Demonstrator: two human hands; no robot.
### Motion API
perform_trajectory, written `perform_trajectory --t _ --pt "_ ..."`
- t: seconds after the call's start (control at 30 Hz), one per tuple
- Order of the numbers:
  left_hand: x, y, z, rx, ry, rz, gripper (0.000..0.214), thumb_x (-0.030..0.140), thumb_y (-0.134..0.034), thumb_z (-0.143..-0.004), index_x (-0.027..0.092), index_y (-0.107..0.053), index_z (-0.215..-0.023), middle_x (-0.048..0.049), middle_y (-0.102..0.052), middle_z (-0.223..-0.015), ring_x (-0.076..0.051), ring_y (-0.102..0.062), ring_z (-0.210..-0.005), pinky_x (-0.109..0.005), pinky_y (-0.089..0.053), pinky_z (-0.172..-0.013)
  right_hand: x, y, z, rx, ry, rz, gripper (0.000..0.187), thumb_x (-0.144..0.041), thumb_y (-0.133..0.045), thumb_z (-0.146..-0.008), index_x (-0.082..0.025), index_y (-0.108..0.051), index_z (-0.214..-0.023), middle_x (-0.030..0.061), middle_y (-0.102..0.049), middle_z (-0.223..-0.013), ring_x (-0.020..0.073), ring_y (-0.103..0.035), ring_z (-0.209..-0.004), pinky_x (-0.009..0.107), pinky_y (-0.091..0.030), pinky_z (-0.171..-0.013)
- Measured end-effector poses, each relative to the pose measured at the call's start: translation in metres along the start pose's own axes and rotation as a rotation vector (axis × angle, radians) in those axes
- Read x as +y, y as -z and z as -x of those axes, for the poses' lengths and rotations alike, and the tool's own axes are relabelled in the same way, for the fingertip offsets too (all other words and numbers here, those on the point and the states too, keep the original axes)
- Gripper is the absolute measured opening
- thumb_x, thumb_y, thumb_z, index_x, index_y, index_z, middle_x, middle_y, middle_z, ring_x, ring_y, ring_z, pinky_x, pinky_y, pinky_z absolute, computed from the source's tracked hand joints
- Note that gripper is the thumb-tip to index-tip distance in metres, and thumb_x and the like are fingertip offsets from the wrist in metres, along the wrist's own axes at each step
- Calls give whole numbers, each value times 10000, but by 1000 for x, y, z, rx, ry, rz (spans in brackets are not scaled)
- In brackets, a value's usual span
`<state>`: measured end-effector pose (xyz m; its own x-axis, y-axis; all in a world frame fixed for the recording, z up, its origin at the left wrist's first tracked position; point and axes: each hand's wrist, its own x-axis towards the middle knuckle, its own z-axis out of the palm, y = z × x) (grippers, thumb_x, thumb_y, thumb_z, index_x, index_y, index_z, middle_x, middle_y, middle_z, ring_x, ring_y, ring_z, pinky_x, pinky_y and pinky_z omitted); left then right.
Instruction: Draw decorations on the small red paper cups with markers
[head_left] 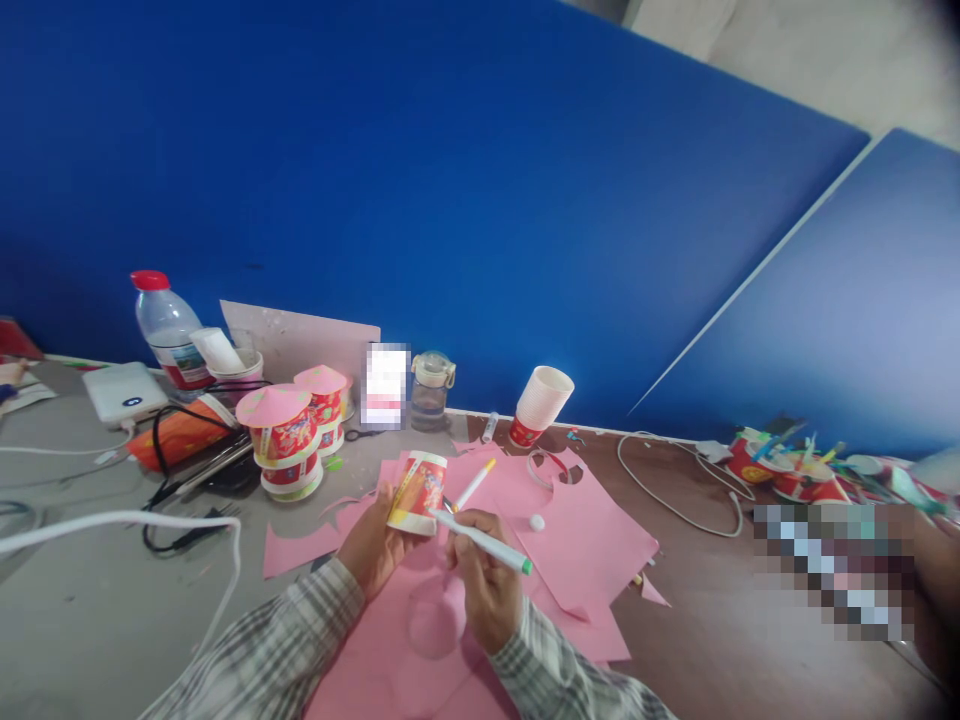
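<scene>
A red, yellow and white paper cup (427,488) is tilted in my left hand (379,550), whose fingers wrap around its side and base. My right hand (484,585) pinches a white marker with a green end (491,545). The marker's other end points at the lower right side of the cup and seems to touch it. Just behind the hands lies a second white marker with a yellow end (475,485). Pink paper sheets (592,540) are spread under both hands, some with curved cut edges.
Stacked cups with pink cone tops (276,412) stand at the left, near a water bottle (169,320) and white cables (150,516). Behind are a small clear jar (430,395) and a leaning cup stack (541,400). Decorated cups (806,480) lie at the right, near another person's arm.
</scene>
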<state>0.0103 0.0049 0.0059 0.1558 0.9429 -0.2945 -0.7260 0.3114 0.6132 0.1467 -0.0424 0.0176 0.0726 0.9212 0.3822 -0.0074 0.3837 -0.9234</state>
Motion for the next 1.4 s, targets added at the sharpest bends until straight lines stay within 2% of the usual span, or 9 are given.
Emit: perform_trajectory --t 0.77,1.07,1.4 --pt "-3 4 -3 -48 -12 0 535 510 -415 -647 73 -629 -869 -197 -656 -729 -323 -568 -689 -423 -451 -553 -1 -1 -2 19 41 -12 136 -255 -501 -806 -189 -592 -883 -14 -563 -536 157 -526 -441 243 -449 -426" --pt "-2 2 -2 -34 -5 -9 523 520 -428 -633 88 -641 -835 -174 -665 -694 -307 -570 -657 -422 -449 -557 -4 -3 -3 36 67 61 116 -215 -495 -798 -192 -595 -853 -21 -555 -545 143 -521 -422 225 -450 -409" --pt "-1 0 -1 -44 -18 -10 524 510 -442 -633 76 -640 -848 -179 -668 -678 -299 -567 -626 -412 -445 -538 -3 -4 -5 50 92 25 134 -173 -478 -796 -198 -586 -873 -35 -550 -506 143 -528 -408 220 -453 -409"
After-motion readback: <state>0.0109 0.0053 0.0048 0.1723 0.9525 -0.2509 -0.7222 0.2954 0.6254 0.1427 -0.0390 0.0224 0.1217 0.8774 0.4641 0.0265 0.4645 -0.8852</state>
